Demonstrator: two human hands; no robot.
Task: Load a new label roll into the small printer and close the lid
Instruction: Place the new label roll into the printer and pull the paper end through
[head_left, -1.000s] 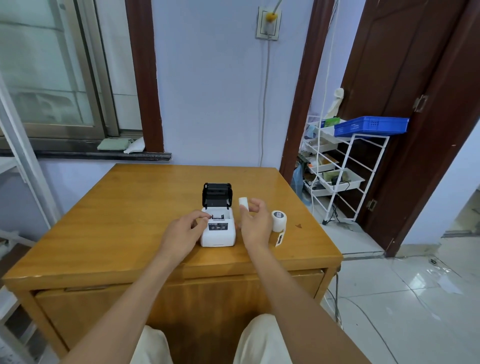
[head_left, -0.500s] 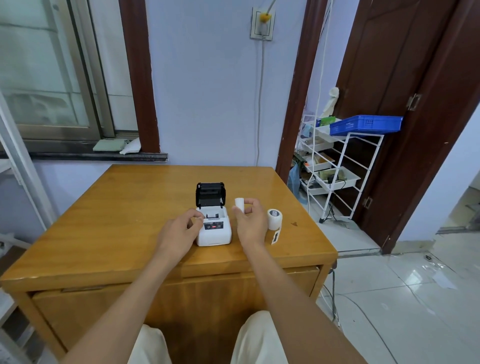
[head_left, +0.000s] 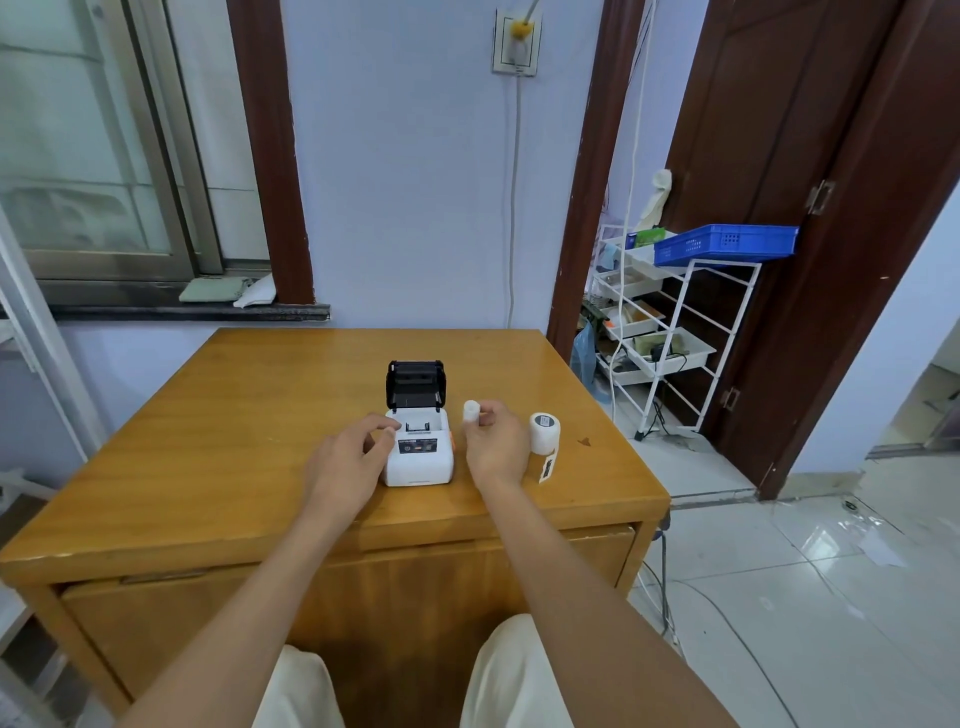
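**Small Core Held Beside Open Printer**

Little has shifted over the past second: both hands keep their places at the printer, the right one holding the small white piece at the same height as before.

The right hand (head_left: 493, 441) pinches a small white core (head_left: 471, 411) between thumb and fingertips, its other fingers curled; the core stands upright just right of the printer and clear of it. The left hand (head_left: 345, 457) rests against the printer's left side, fingers loosely curled, with its fingertips at the upper left edge of the white body; whether they grip it cannot be told. Both forearms reach forward from the bottom of the view, over the near edge of the table.

The small printer (head_left: 418, 452) sits at the middle of the wooden table (head_left: 208, 441), its black lid (head_left: 415, 383) raised upright behind the open paper bay. The new label roll (head_left: 544, 432) stands on the table to the right of the right hand, apart from it, with a strip of labels (head_left: 546, 467) trailing toward the near edge.

Behind the table, a cable (head_left: 514, 208) drops from a wall socket (head_left: 514, 41). To the right, a white wire rack (head_left: 675, 322) carries a blue basket (head_left: 727, 244) before a dark wooden door (head_left: 779, 130).
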